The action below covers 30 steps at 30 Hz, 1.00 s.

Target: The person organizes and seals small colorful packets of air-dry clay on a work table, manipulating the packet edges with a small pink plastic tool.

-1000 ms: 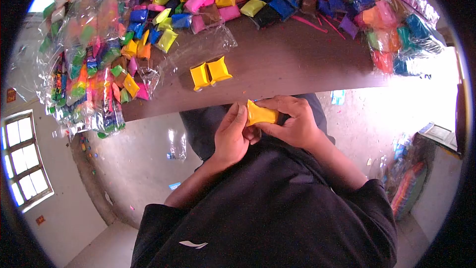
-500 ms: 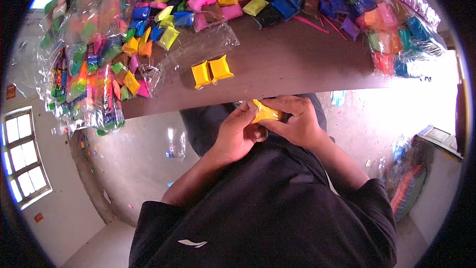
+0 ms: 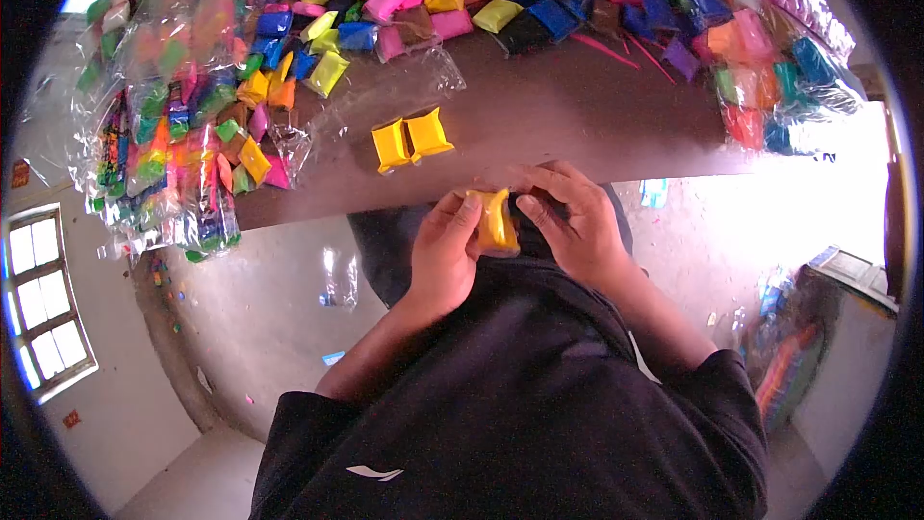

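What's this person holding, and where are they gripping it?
A yellow packet, pinched along its left side by the left hand. The right hand is open just beside it.

Black short-sleeved shirt (image 3: 539, 424), white logo (image 3: 374, 473)

Strong daylight enters from the right, burning part of the pale grey, smooth floor (image 3: 693, 231) to white; the rectangular, dark-framed glass window (image 3: 43, 294) at left is overexposed, and the loose black cloth shirt (image 3: 520, 414) sinks into grainy shade. A soft sheen lies on the flat brown table (image 3: 587, 125), with glints on the clear, crinkled plastic bags (image 3: 207, 19). Fisheye distortion bends edges inside a black circular border, and the bare right hand (image 3: 582, 221) blurs slightly at its fingertips.
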Tool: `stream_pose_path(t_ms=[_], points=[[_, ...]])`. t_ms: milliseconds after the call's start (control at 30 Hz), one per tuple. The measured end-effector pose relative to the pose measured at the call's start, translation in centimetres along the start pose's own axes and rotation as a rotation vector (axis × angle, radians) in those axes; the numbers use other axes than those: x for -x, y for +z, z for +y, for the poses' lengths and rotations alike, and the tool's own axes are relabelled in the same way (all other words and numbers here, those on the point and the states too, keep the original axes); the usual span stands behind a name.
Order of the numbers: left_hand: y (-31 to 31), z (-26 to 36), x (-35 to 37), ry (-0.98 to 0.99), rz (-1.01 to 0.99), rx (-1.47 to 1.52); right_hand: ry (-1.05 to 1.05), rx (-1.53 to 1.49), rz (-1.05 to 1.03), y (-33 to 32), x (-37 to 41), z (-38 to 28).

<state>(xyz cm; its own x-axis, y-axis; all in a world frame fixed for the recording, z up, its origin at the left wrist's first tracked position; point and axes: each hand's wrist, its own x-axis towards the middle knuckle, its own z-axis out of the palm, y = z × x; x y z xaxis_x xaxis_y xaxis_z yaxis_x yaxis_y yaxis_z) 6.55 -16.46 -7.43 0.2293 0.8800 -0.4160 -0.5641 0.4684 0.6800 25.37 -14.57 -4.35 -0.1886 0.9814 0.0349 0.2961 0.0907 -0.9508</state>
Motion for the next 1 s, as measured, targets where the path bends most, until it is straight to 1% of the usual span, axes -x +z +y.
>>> stream_pose_path(t_ms=[33, 67, 133, 267, 333, 467, 533, 567, 633, 667, 733, 767, 867, 967, 1000], points=[[0.3, 0.2, 0.2, -0.004, 0.000, -0.071, -0.071, 0.000, 0.005, 0.1, -0.2, 0.5], [0.5, 0.3, 0.3, -0.003, -0.001, -0.072, -0.073, 0.000, 0.006, 0.0, -0.4, 0.6], [0.8, 0.4, 0.5, 0.010, -0.040, -0.128, -0.194, 0.021, -0.068, -0.2, -0.4, 0.8], [0.6, 0.1, 0.9, -0.017, -0.009, -0.166, -0.251, 0.123, -0.059, 0.1, -0.1, 1.0], [1.0, -0.7, 0.8, 0.200, 0.087, -0.493, -0.308, 0.117, -0.024, 0.2, 0.2, 1.0], [1.5, -0.9, 0.9, 0.188, 0.115, -0.558, -0.376, 0.176, -0.023, 0.1, 0.2, 0.9], [1.5, -1.0, 0.8, 0.244, 0.101, -0.607, -0.438, 0.242, -0.015, 0.2, 0.1, 0.5], [1.6, -0.9, 0.8, 0.243, 0.101, -0.609, -0.438, 0.241, -0.014, 0.3, 0.2, 0.8], [1.7, -0.5, 0.8, 0.250, 0.095, -0.568, -0.332, 0.094, 0.002, 0.5, 0.2, 1.5], [1.6, -0.5, 0.7, 0.249, 0.095, -0.569, -0.332, 0.093, 0.002, 0.4, 0.2, 1.5], [1.6, -0.4, 0.5, 0.333, 0.071, -0.585, -0.291, 0.060, -0.070, 0.1, 0.2, 1.3], [1.7, -0.3, 0.6, 0.330, 0.071, -0.583, -0.288, 0.061, -0.070, -0.1, 0.3, 1.2], [2.1, 0.3, 0.7, 0.296, 0.049, -0.631, -0.233, 0.055, -0.118, -0.5, 0.4, 1.0], [2.1, 0.4, 0.9, 0.262, 0.012, -0.561, -0.233, 0.002, -0.086, -0.7, 0.3, 1.0], [2.2, 0.5, 1.2, 0.206, -0.019, -0.489, -0.246, 0.019, -0.085, -0.9, 0.3, 1.0]])
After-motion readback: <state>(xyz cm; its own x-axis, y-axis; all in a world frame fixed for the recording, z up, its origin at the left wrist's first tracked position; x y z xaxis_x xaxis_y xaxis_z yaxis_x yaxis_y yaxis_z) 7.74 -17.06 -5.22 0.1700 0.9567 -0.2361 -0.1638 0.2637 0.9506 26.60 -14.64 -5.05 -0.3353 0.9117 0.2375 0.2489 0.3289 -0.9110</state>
